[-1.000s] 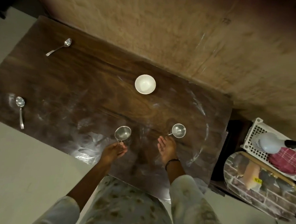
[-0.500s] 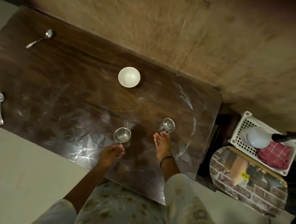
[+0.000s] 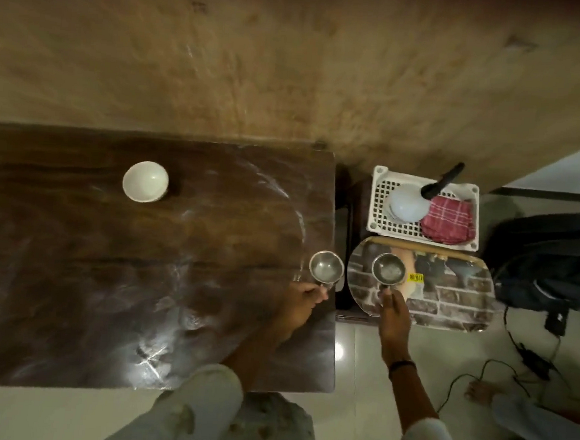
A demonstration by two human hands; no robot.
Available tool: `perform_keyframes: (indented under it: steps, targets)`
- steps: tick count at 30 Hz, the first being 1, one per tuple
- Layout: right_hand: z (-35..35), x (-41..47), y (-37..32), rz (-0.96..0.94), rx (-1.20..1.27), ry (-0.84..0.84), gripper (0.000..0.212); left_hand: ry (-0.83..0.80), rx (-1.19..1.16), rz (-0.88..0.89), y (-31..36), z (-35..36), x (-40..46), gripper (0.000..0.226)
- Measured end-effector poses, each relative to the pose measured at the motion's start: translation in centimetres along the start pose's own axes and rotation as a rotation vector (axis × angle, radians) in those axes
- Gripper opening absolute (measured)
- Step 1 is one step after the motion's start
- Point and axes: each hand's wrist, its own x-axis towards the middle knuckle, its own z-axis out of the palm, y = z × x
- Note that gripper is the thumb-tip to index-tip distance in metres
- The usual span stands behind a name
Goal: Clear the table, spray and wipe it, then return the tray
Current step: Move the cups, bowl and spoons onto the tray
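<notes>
White bowl (image 3: 145, 181) on dark wood-grain table (image 3: 73, 256) (streaked); brick-print tray (image 3: 447, 299), red-checked cloth (image 3: 448, 222).

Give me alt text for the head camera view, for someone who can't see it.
Seen from above, a person holds two steel cups: the right hand has one steel cup over a brick-patterned tray, the left hand has the other steel cup above the dark wooden table's right edge. A white bowl remains on the table.
</notes>
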Motion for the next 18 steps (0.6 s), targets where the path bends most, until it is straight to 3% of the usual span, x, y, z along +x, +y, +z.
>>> perform_keyframes:
  steps: [6, 18]
  targets:
    - [-3.6, 4.8, 1.3, 0.153, 0.137, 0.081, 0.018, -0.050, 0.143, 0.040, 2.0, 8.7, 4.4, 0.023]
    - [-12.6, 12.6, 3.4, 0.175, 0.204, 0.173, 0.017, -0.187, 0.284, 0.124, 4.2, 20.2, 12.5, 0.024]
